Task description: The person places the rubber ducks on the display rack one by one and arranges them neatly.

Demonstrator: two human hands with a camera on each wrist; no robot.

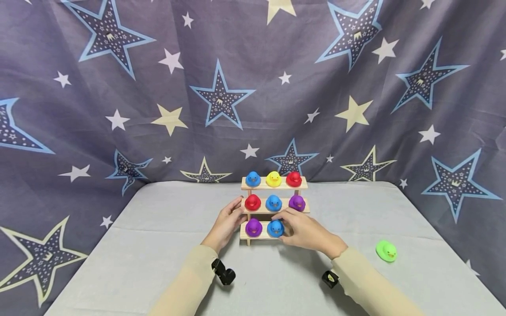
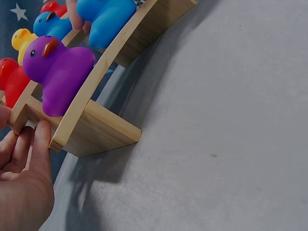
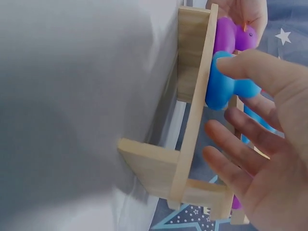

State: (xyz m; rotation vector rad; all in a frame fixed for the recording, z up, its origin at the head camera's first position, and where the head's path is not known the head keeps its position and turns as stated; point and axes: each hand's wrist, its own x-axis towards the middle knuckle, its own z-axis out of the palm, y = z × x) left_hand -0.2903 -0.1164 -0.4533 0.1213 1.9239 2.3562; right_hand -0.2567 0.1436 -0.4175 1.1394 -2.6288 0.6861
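Observation:
A small three-tier wooden shelf (image 1: 258,235) carries rubber ducks in several colours. My left hand (image 1: 227,223) holds its left side; in the left wrist view the fingers (image 2: 42,144) meet the end of the wood beside the purple duck (image 2: 67,72). On the bottom tier, my right hand (image 1: 310,230) grips a blue duck (image 1: 275,228), to the right of that purple one. In the right wrist view the thumb (image 3: 240,66) presses on this blue duck (image 3: 219,89), while the other fingers spread behind, partly over the upper tiers.
The middle tier bears a red duck (image 1: 252,202), a blue and a purple duck (image 1: 297,202). Blue, yellow (image 1: 273,179) and red ducks stand on top. A green duck (image 1: 386,251) lies on the grey table (image 1: 166,245) at right. A star-printed curtain (image 1: 253,145) hangs behind.

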